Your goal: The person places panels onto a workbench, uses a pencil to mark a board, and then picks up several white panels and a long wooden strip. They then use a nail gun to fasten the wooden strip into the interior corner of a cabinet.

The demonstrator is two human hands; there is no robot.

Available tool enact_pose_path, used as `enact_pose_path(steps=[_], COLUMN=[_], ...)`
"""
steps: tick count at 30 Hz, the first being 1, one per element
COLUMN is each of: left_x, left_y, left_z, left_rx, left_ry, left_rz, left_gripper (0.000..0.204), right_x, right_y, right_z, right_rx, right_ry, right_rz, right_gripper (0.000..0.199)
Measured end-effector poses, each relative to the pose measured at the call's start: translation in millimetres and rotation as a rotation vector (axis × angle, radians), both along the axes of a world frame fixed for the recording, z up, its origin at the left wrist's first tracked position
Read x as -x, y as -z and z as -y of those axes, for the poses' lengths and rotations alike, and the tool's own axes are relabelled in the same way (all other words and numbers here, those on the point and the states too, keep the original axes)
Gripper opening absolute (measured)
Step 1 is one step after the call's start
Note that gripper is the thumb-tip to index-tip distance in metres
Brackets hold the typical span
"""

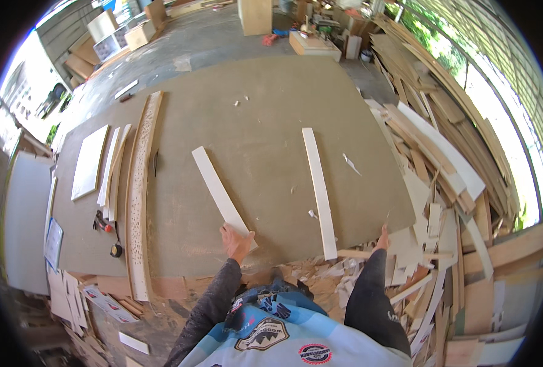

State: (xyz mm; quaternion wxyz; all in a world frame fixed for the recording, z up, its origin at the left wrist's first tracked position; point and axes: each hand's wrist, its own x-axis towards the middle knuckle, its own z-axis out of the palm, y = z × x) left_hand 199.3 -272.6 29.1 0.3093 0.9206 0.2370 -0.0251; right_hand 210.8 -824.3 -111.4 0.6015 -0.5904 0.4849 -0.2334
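Note:
My left hand (238,242) is closed round the near end of a narrow white board strip (215,183), which lies slanted on the large brown tabletop (253,116). A second white strip (318,192) lies to its right, its near end close to the table's front edge. My right hand (382,238) is at the front right edge, seen edge-on with its fingers stretched out; nothing shows in it. It is apart from both strips.
A long speckled board (140,196) lies left on the table, beside thin strips (116,171), a white panel (90,163), a tape measure (116,249) and a red-and-black tool (102,222). Wood offcuts (433,244) pile up at right. Scraps (320,275) lie below the front edge.

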Motion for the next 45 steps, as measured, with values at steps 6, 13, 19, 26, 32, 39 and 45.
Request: enact_pose_path(steps=[6,13,19,26,32,39,45], left_x=[24.7,54.7,57.8,149.1,269.1,505.8,703.2], left_y=[-20.5,-6.7,19.1,23.1,48.3,198.1,239.9], left_z=[21.8,56.2,31.9,-68.9,-147.8,-170.4,-143.8], left_rx=[-0.092,0.079,0.351,0.466,0.374,0.474,0.07], left_ry=[0.022,0.196,0.353,-0.053,-0.403,-1.125,-0.385], left_rz=[-0.089,0.018,0.077,0.254,0.257,0.06,-0.426], left_gripper=[0.09,0.088,0.055,0.035,0.03,0.035,0.022], right_x=[2.1,-17.5,-43.3,-23.1,11.1,76.8,98.1], right_y=[11.0,-36.8,-76.8,-143.7,-141.1,-128.2,-143.1], right_z=[-7.7,-34.0,-122.3,-326.8,-452.2,-609.4,-753.8], right_rx=[-0.277,0.528,0.926,1.263,1.029,0.645,0.444], right_ry=[-0.112,-0.036,0.068,-0.671,-1.374,-1.704,-1.658], right_rz=[0.201,-0.696,-0.821,0.172,0.584,0.568,0.361], right_gripper=[0.071,0.066,0.043,0.031,0.017,0.017,0.03])
